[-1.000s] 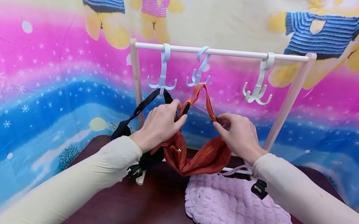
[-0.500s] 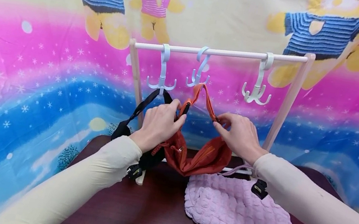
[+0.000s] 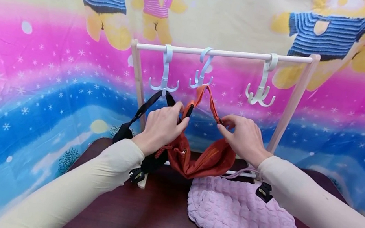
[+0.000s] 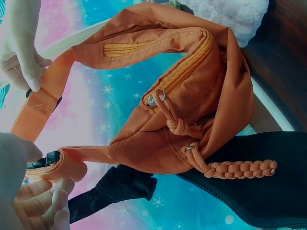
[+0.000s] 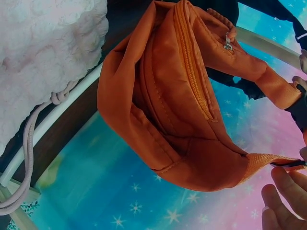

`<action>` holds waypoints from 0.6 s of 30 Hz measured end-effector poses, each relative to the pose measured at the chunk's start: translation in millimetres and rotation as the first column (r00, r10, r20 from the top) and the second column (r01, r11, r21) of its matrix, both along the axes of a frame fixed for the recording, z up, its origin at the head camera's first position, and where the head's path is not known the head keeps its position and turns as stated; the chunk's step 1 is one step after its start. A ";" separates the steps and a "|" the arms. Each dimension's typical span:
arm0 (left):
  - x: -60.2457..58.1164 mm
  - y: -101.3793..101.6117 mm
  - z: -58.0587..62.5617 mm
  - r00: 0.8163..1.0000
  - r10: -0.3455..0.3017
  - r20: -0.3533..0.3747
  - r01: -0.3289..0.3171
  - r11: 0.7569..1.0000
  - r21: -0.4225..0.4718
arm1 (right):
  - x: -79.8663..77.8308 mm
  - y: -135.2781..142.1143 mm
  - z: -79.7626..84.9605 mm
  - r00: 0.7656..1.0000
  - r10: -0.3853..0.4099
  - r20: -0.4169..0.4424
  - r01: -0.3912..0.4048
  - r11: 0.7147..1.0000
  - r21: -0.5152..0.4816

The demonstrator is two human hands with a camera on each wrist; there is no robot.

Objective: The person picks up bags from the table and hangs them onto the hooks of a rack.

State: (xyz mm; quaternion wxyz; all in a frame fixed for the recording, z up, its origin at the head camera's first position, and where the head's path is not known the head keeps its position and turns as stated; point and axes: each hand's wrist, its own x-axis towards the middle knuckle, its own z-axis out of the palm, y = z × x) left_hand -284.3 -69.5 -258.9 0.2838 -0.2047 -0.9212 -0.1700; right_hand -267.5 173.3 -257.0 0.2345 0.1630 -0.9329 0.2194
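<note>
An orange-red waist bag [image 3: 193, 159] hangs folded in a V between my hands, its strap [image 3: 211, 102] looping up to the lower prongs of the middle hook [image 3: 204, 69]. My left hand [image 3: 163, 125] pinches the strap by a black buckle [image 3: 189, 111] on the bag's left side. On the other side, the thumb and fingers of my right hand [image 3: 243, 136] pinch the strap near its black fitting. In the left wrist view the yellow-orange zipper [image 4: 184, 72] and a braided cord pull [image 4: 240, 169] show. The bag's body [image 5: 192, 143] dangles below the right hand in the right wrist view.
A black bag [image 3: 154, 162] hangs by its black strap [image 3: 145, 107] from the left hook [image 3: 166, 69]. The right hook [image 3: 263, 83] bears nothing on the rack's white rail [image 3: 242, 55]. A puffy pink bag [image 3: 241, 215] lies on the dark table [image 3: 151, 220].
</note>
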 end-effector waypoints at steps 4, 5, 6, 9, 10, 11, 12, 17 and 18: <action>0.0 0.3 -0.6 1.000 -0.004 0.000 0.004 1.000 0.005 | -0.3 -0.4 -0.7 1.000 0.001 0.002 -0.001 1.000 -0.005; 0.0 0.4 -0.8 1.000 -0.005 0.000 0.005 1.000 0.007 | -0.4 -0.2 -0.8 1.000 0.001 0.003 -0.001 1.000 -0.007; 0.1 0.5 -0.9 1.000 -0.006 0.001 0.006 1.000 0.007 | -0.3 -0.2 -0.8 1.000 0.001 0.005 -0.001 1.000 -0.009; 0.6 0.7 -1.1 1.000 -0.003 0.005 0.003 1.000 0.008 | 0.1 0.1 -1.0 1.000 -0.001 0.010 0.001 1.000 -0.012; 0.8 0.8 -1.1 1.000 -0.002 0.006 0.001 1.000 0.007 | 0.2 0.2 -1.1 1.000 -0.003 0.010 0.003 1.000 -0.013; 1.1 0.8 -1.0 1.000 0.000 0.007 0.000 1.000 0.006 | 0.3 0.4 -1.2 1.000 -0.004 0.009 0.005 1.000 -0.012; 1.0 0.9 -1.2 1.000 -0.001 0.009 0.001 1.000 0.007 | 0.4 0.5 -1.3 1.000 -0.005 0.008 0.005 1.000 -0.011; 1.4 1.0 -1.8 1.000 -0.001 0.014 0.001 1.000 0.005 | 0.5 1.6 -2.0 1.000 -0.004 0.002 0.004 1.000 -0.010; 1.4 1.0 -2.1 1.000 -0.002 0.014 0.002 1.000 0.005 | 0.5 1.9 -2.0 1.000 -0.003 0.002 0.003 1.000 -0.010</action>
